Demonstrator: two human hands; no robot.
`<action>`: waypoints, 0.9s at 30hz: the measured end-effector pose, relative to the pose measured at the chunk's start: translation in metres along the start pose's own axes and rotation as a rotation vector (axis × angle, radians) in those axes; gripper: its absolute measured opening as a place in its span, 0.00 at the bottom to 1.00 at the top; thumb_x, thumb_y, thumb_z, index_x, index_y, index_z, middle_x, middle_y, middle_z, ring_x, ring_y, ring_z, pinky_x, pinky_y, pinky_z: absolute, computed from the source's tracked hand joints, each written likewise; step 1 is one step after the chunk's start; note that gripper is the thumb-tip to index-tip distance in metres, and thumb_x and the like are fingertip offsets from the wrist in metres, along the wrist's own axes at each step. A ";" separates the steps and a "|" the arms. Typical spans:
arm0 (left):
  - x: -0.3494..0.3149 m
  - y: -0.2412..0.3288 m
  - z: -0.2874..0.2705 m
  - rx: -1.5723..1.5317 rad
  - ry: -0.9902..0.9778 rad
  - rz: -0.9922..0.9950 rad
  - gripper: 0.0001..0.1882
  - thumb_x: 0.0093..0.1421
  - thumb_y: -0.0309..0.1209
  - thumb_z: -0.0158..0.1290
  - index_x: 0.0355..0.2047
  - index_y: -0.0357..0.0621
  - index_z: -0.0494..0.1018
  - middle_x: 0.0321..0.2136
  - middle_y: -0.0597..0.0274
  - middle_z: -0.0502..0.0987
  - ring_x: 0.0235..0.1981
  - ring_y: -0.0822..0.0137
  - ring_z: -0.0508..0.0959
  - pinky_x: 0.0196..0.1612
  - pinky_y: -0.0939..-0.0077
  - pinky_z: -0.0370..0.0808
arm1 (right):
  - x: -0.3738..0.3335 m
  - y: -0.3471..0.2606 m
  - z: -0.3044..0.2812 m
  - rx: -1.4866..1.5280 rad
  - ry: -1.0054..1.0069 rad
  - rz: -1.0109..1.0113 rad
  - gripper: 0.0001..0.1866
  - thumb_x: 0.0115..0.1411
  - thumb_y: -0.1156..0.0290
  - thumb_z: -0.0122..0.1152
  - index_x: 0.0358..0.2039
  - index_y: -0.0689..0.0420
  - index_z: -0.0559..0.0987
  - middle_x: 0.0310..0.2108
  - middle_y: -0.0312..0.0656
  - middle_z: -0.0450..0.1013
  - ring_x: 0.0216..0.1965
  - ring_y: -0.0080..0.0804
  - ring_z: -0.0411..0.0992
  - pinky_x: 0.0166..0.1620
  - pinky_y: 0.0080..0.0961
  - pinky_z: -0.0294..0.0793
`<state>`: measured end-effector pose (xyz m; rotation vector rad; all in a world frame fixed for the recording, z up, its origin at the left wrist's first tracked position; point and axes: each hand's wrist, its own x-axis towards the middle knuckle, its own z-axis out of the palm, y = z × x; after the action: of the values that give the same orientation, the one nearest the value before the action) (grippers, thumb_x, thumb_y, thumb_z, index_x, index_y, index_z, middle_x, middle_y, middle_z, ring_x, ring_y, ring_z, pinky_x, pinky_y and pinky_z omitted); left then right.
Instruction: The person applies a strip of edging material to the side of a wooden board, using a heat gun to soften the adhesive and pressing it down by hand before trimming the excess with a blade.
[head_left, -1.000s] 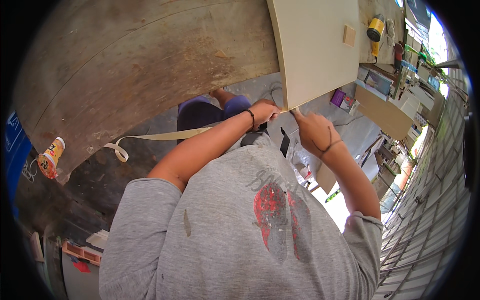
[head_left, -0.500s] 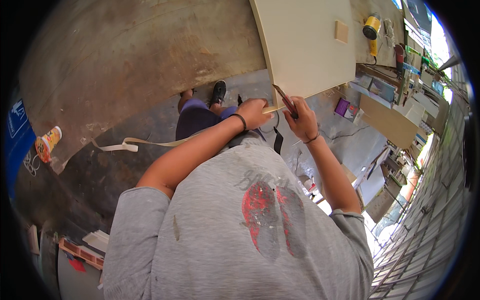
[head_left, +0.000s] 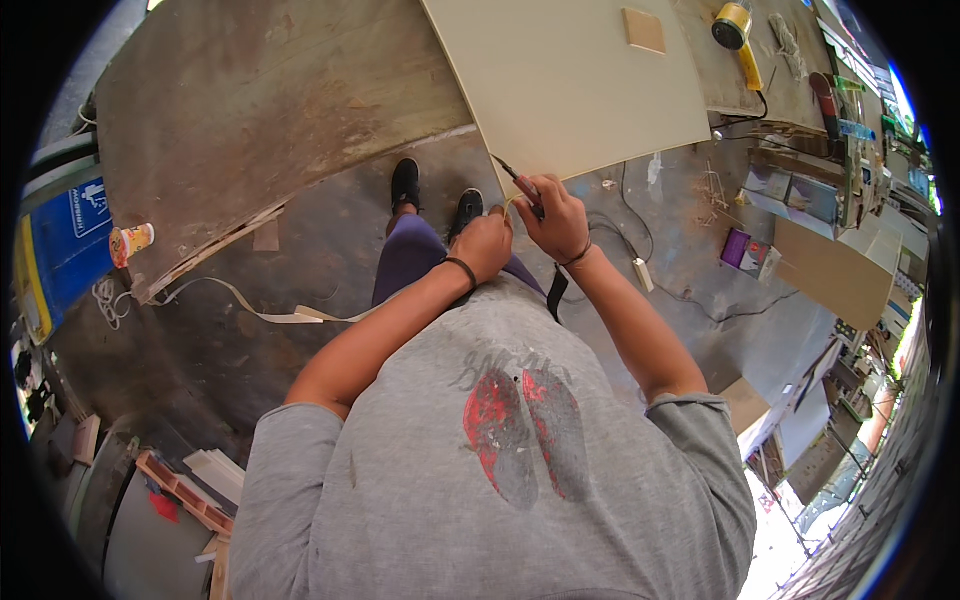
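Observation:
My right hand [head_left: 556,222] grips a dark-handled utility knife [head_left: 522,184], its blade pointing up and left along the near left corner of a cream panel [head_left: 585,110]. Close beside it, my left hand [head_left: 485,248] is closed at the same corner, pinching the end of a thin pale strip, apparently edge banding. A long pale strip [head_left: 305,316] trails from under my left forearm to the left; whether it is one piece with the pinched end is hidden. A small square wooden block [head_left: 645,31] rests on the panel.
A brown worktable [head_left: 290,90] spans the upper left, with a paper cup [head_left: 132,244] near its left end. Beyond the panel lies a yellow and black heat gun [head_left: 738,38]. Cables [head_left: 645,262] cross the floor on the right, near cardboard and boxes [head_left: 748,255].
The view has shifted, and the panel's corner now appears further left. Both hands have drawn closer together at that corner. The knife and the strip's end stay held.

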<state>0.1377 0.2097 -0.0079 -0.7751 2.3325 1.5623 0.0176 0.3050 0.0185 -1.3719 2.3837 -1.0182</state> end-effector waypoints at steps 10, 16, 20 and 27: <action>0.011 0.004 0.016 -0.059 0.124 0.046 0.15 0.62 0.33 0.40 0.29 0.31 0.70 0.26 0.33 0.74 0.32 0.37 0.75 0.37 0.48 0.70 | 0.001 0.000 0.005 0.102 0.045 -0.050 0.15 0.53 0.69 0.61 0.41 0.54 0.71 0.35 0.41 0.73 0.26 0.42 0.75 0.27 0.32 0.74; 0.001 -0.006 0.004 -0.089 0.199 0.038 0.18 0.62 0.36 0.41 0.29 0.32 0.72 0.25 0.35 0.74 0.32 0.39 0.75 0.36 0.51 0.70 | -0.025 -0.021 -0.034 0.248 -0.155 0.327 0.15 0.59 0.66 0.56 0.45 0.55 0.69 0.33 0.48 0.73 0.31 0.49 0.74 0.32 0.37 0.73; -0.001 0.004 -0.006 -0.055 0.128 -0.044 0.18 0.62 0.36 0.41 0.28 0.32 0.71 0.26 0.35 0.74 0.32 0.38 0.74 0.37 0.50 0.70 | -0.045 -0.026 -0.041 0.244 -0.281 0.339 0.15 0.61 0.67 0.50 0.48 0.54 0.67 0.35 0.54 0.73 0.35 0.56 0.72 0.36 0.42 0.72; 0.003 -0.010 0.008 -0.171 0.159 -0.100 0.17 0.64 0.37 0.41 0.33 0.35 0.73 0.25 0.43 0.77 0.28 0.51 0.80 0.32 0.61 0.74 | -0.049 -0.023 -0.032 0.235 -0.327 0.290 0.15 0.61 0.69 0.47 0.49 0.54 0.66 0.36 0.56 0.73 0.37 0.58 0.71 0.37 0.45 0.71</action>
<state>0.1401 0.2133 -0.0206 -1.0745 2.2470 1.7308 0.0446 0.3529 0.0500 -0.9881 2.0695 -0.8832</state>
